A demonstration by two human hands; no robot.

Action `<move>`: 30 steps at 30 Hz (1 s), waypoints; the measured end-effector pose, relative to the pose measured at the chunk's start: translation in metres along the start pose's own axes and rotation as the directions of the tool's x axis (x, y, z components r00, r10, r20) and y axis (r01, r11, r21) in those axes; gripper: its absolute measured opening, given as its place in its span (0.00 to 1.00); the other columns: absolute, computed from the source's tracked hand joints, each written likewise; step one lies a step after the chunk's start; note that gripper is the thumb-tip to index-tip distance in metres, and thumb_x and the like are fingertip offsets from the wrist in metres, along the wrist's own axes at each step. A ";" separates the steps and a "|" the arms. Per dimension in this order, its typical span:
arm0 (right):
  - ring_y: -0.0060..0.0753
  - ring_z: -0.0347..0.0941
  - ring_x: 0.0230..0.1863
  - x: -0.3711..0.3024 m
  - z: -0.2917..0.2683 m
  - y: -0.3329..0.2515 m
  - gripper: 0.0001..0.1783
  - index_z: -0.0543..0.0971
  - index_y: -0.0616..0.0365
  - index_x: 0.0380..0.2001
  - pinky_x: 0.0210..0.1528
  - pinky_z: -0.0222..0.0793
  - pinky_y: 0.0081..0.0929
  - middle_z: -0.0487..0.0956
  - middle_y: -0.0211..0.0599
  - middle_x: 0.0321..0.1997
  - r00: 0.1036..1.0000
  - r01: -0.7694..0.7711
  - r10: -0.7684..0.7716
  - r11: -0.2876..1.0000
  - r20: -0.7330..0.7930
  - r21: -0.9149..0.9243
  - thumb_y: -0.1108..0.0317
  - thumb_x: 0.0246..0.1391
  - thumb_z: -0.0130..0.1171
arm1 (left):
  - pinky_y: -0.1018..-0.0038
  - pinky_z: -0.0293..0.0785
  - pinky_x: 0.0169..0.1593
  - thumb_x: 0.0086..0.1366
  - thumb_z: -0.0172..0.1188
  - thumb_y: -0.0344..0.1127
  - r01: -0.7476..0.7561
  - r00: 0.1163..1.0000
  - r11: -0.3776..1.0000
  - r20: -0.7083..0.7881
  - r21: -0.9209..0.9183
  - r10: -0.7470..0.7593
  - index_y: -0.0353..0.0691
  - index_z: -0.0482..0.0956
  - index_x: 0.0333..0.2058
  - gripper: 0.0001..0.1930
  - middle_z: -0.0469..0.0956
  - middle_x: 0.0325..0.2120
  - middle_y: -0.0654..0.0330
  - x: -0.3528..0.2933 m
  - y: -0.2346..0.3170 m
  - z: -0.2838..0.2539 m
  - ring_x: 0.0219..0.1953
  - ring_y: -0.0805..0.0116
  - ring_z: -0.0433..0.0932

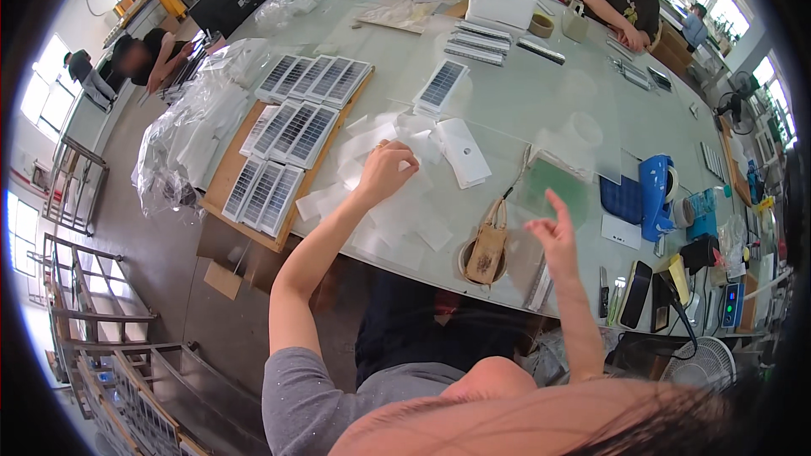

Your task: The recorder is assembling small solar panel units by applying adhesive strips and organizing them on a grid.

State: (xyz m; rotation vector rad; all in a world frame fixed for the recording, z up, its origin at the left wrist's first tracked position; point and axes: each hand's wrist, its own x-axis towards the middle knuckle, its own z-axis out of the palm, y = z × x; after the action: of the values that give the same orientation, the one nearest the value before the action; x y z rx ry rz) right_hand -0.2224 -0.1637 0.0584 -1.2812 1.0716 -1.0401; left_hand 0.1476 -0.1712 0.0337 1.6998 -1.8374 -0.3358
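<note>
My left hand (389,171) is over a heap of thin white translucent sheets (359,148). Its fingers are curled together, and whatever they may pinch is hidden. My right hand (556,232) is raised beside a green mat (549,190), index finger stretched out, thumb apart, nothing visible in it. Between the hands lies a stack of white cards (460,152) with a small dark hole. Beyond it is a white-framed panel with dark gridded cells (442,86). Several similar panels (296,131) lie in rows on a wooden board (317,160) at the left.
A tan pouch-like object (486,253) rests at the near table edge. Blue tape dispenser (655,198), phone (635,294) and small fan (699,363) are on the right. Clear plastic bags (186,135) lie at the left. A co-worker (625,0) sits across the table.
</note>
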 end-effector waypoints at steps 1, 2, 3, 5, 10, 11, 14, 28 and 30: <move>0.21 0.78 0.39 -0.009 0.003 0.003 0.31 0.65 0.56 0.64 0.50 0.70 0.19 0.82 0.32 0.33 0.997 -0.058 0.057 0.998 0.043 0.005 0.78 0.58 0.59 | 0.65 0.70 0.56 0.56 0.68 0.34 -0.002 1.000 1.000 0.005 -0.003 0.002 0.41 0.84 0.33 0.07 0.81 0.42 0.59 0.000 0.004 -0.003 0.49 0.57 0.75; 0.20 0.78 0.39 -0.015 0.005 0.007 0.28 0.66 0.58 0.62 0.49 0.70 0.19 0.82 0.32 0.33 0.990 -0.116 0.115 0.993 0.088 0.008 0.77 0.58 0.59 | 0.67 0.72 0.54 0.57 0.67 0.33 0.070 0.994 0.980 -0.071 -0.187 -0.085 0.39 0.84 0.29 0.05 0.82 0.42 0.58 -0.001 0.009 -0.008 0.47 0.59 0.77; 0.20 0.78 0.39 -0.018 0.006 0.011 0.28 0.66 0.58 0.62 0.49 0.70 0.19 0.82 0.32 0.33 0.989 -0.120 0.119 0.993 0.084 0.009 0.77 0.58 0.59 | 0.68 0.73 0.51 0.58 0.66 0.32 0.125 0.974 0.921 -0.130 -0.368 -0.184 0.37 0.83 0.26 0.06 0.84 0.41 0.57 -0.002 0.011 -0.011 0.45 0.60 0.80; 0.20 0.79 0.39 -0.022 0.010 0.019 0.19 0.70 0.60 0.54 0.48 0.70 0.18 0.82 0.32 0.33 0.979 -0.181 0.177 0.983 0.098 0.030 0.76 0.59 0.59 | 0.74 0.75 0.48 0.61 0.64 0.29 0.111 0.938 0.863 -0.236 -0.492 -0.255 0.33 0.82 0.33 0.05 0.85 0.42 0.55 0.001 0.010 -0.019 0.43 0.67 0.82; 0.20 0.79 0.38 -0.017 0.018 0.021 0.13 0.70 0.60 0.47 0.46 0.71 0.17 0.83 0.33 0.33 0.973 -0.185 0.181 0.983 0.145 0.013 0.76 0.60 0.58 | 0.64 0.73 0.44 0.59 0.64 0.32 0.097 0.986 0.967 -0.109 -0.234 -0.125 0.39 0.80 0.38 0.08 0.83 0.34 0.56 -0.005 0.028 -0.029 0.34 0.53 0.78; 0.20 0.78 0.37 -0.016 0.018 0.022 0.13 0.70 0.60 0.47 0.46 0.72 0.18 0.83 0.34 0.33 0.975 -0.166 0.168 0.986 0.146 -0.025 0.76 0.60 0.58 | 0.64 0.73 0.44 0.59 0.64 0.32 0.102 0.985 0.967 -0.110 -0.236 -0.131 0.39 0.80 0.38 0.08 0.83 0.34 0.56 -0.007 0.029 -0.027 0.34 0.53 0.78; 0.19 0.77 0.35 -0.022 0.019 0.019 0.23 0.66 0.60 0.56 0.46 0.73 0.19 0.83 0.35 0.33 0.978 -0.167 0.158 0.985 0.135 0.053 0.77 0.60 0.58 | 0.61 0.70 0.49 0.57 0.67 0.36 -0.260 0.926 0.951 -0.236 0.167 0.295 0.44 0.79 0.38 0.11 0.79 0.35 0.61 -0.017 0.023 -0.023 0.42 0.59 0.76; 0.18 0.74 0.32 -0.019 0.017 0.007 0.40 0.55 0.52 0.67 0.41 0.72 0.20 0.76 0.31 0.35 0.966 -0.097 0.116 0.991 0.230 -0.091 0.82 0.54 0.58 | 0.64 0.69 0.48 0.56 0.67 0.35 -0.147 0.987 0.966 0.089 0.211 0.131 0.44 0.78 0.39 0.12 0.78 0.33 0.59 -0.029 0.016 -0.027 0.39 0.57 0.78; 0.16 0.72 0.32 -0.015 0.015 0.011 0.38 0.58 0.52 0.65 0.40 0.70 0.18 0.76 0.29 0.34 0.964 -0.078 0.106 0.989 0.245 -0.123 0.81 0.54 0.59 | 0.62 0.71 0.45 0.56 0.67 0.35 -0.117 0.988 0.989 0.107 0.085 0.108 0.44 0.77 0.41 0.14 0.79 0.33 0.58 -0.029 0.015 -0.034 0.36 0.55 0.79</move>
State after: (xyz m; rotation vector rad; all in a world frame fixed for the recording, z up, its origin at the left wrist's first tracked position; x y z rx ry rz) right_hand -0.2109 -0.1458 0.0476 -1.3981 0.9959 -0.7332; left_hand 0.1556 -0.1336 0.0613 1.6575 -2.0426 -0.3007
